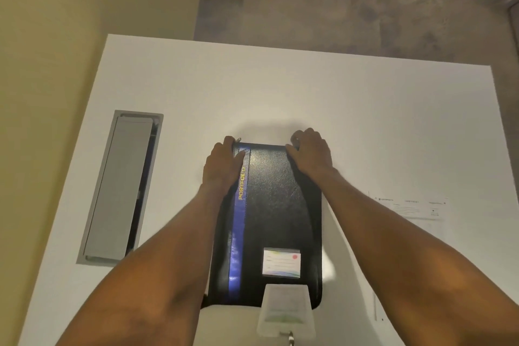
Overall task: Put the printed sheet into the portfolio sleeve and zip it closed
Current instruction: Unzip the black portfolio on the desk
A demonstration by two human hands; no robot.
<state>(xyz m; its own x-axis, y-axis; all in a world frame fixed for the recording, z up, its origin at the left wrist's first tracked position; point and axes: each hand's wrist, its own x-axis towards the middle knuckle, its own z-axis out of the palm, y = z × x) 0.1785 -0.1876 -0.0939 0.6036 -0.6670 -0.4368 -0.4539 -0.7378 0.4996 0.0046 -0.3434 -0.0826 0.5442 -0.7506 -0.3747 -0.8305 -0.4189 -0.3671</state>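
A black portfolio (278,213) with a blue stripe and gold lettering lies closed on the white table (280,87), long side running away from me. A small card window shows on its near cover. My left hand (223,164) presses on the far left corner, fingers curled over the edge beside a metal zip pull. My right hand (309,152) grips the far right corner, fingers wrapped over the far edge. The printed sheet (410,209) lies flat on the table to the right of the portfolio, apart from both hands.
A grey recessed cable hatch (120,188) is set in the table at the left. A pale badge holder (286,309) hangs near the bottom edge, over the portfolio's near end. Grey floor lies beyond the table's far edge, a wall at left.
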